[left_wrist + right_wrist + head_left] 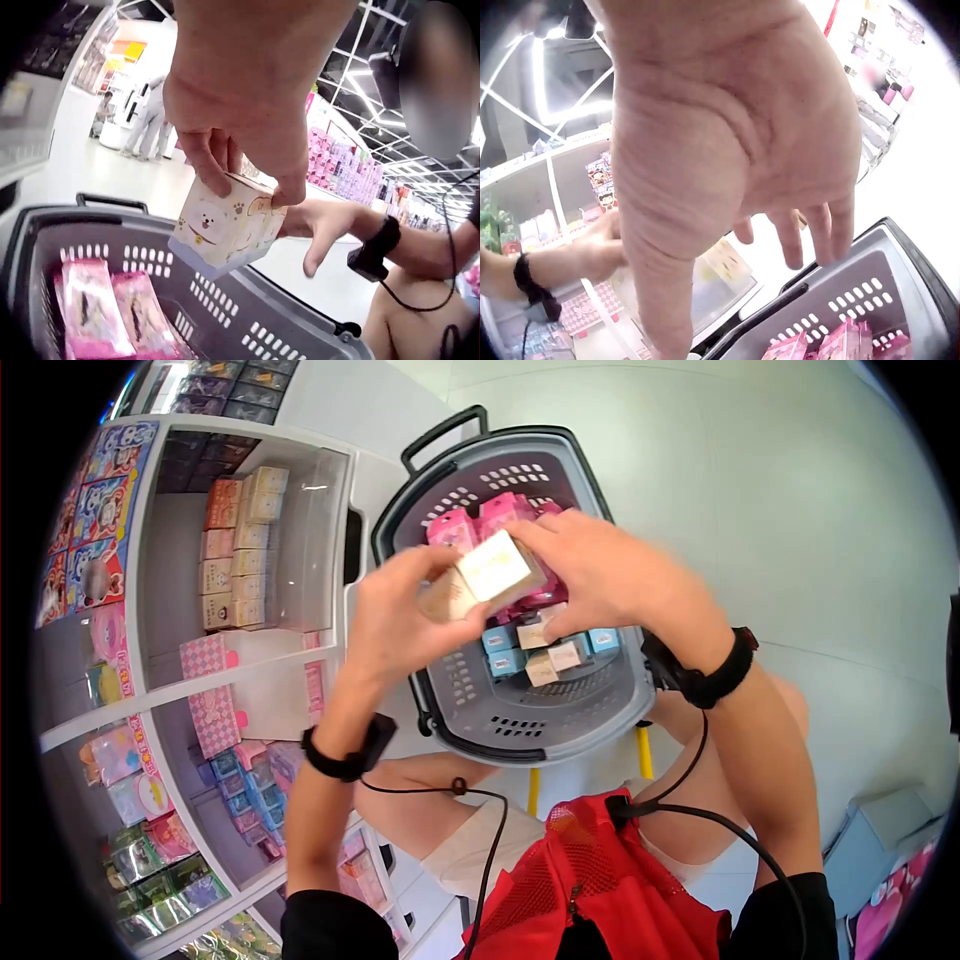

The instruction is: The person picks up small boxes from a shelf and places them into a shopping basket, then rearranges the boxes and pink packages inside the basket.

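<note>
Over the basket, my left hand [392, 622] grips a small cream box [495, 568] between thumb and fingers. The left wrist view shows a white puppy picture and paw prints on the box [214, 225], with my left hand [244, 97] above it. My right hand [605, 568] is at the box's far right side, its fingers partly behind it. In the right wrist view my right hand [727, 142] has its fingers extended and thumb apart; whether it touches the box is hidden.
The grey basket [600, 705] holds pink packs [452, 530], blue boxes [506, 663] and cream boxes [542, 669]. At the left, shelves carry a clear bin [310, 540] with stacked boxes [250, 560] and colourful packs. Yellow legs [644, 752] show below the basket.
</note>
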`<state>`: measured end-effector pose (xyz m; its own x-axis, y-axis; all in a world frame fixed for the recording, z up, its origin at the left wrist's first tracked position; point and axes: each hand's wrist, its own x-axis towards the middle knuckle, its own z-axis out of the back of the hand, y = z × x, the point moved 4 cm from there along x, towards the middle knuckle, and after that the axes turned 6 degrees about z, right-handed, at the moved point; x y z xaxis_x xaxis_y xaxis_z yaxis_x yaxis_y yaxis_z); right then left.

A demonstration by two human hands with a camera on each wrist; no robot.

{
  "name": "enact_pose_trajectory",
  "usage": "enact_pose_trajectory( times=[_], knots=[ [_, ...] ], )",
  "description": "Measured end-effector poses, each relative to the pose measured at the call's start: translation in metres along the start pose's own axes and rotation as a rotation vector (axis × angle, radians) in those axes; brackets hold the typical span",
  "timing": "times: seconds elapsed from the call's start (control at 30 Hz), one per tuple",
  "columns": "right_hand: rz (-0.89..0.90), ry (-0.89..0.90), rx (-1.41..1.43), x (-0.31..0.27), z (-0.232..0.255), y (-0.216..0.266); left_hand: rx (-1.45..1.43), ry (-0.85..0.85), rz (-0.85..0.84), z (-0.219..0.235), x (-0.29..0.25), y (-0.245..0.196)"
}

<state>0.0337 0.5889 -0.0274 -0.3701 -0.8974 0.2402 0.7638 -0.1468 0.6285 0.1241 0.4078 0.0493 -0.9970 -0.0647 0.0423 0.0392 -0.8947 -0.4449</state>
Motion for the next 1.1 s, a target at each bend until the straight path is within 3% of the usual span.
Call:
enact_pose_trajectory(
  times=[0.13,0.2,0.27,0.33,0.43,0.47,0.57,0.63,0.7,0.8,0.97,1.1],
  knots=[
    [-0.159,0.177,0.018,-0.018,-0.005,-0.018,-0.198,0.058,0.169,-0.063,-0.024,-0.006],
    [-0.181,0.172,0.032,-0.022,-0.002,-0.02,-0.251,0.059,0.172,-0.082,-0.033,-0.006],
    [-0.201,0.323,0.035,-0.024,-0.004,-0.02,-0.358,0.04,0.294,-0.096,-0.042,0.0],
    [-0.254,0.278,-0.033,-0.027,-0.007,-0.031,-0.417,-0.008,0.259,-0.111,-0.049,0.004],
    [-0.355,0.145,-0.127,-0.031,0.005,-0.037,-0.532,-0.099,0.421,-0.136,-0.072,0.037],
    [-0.392,0.059,-0.143,-0.03,0.013,-0.038,-0.534,-0.097,0.419,-0.148,-0.076,0.045],
    [-0.435,-0.047,-0.094,-0.025,0.022,-0.029,-0.364,0.128,0.369,-0.17,-0.078,0.037],
    [-0.473,-0.088,-0.067,-0.023,0.02,-0.031,-0.412,0.142,0.367,-0.188,-0.069,0.029],
    [-0.403,-0.239,-0.062,-0.019,0.018,-0.031,-0.464,0.153,0.369,-0.21,-0.059,0.022],
    [-0.405,-0.29,-0.042,-0.018,0.021,-0.027,-0.434,0.214,0.261,-0.256,-0.058,0.041],
    [-0.466,-0.152,-0.03,-0.014,0.022,-0.028,-0.23,0.422,0.184,-0.283,-0.053,0.023],
    [-0.435,-0.165,-0.038,-0.018,0.018,-0.029,-0.086,0.435,0.12,-0.299,-0.052,0.027]
  ],
)
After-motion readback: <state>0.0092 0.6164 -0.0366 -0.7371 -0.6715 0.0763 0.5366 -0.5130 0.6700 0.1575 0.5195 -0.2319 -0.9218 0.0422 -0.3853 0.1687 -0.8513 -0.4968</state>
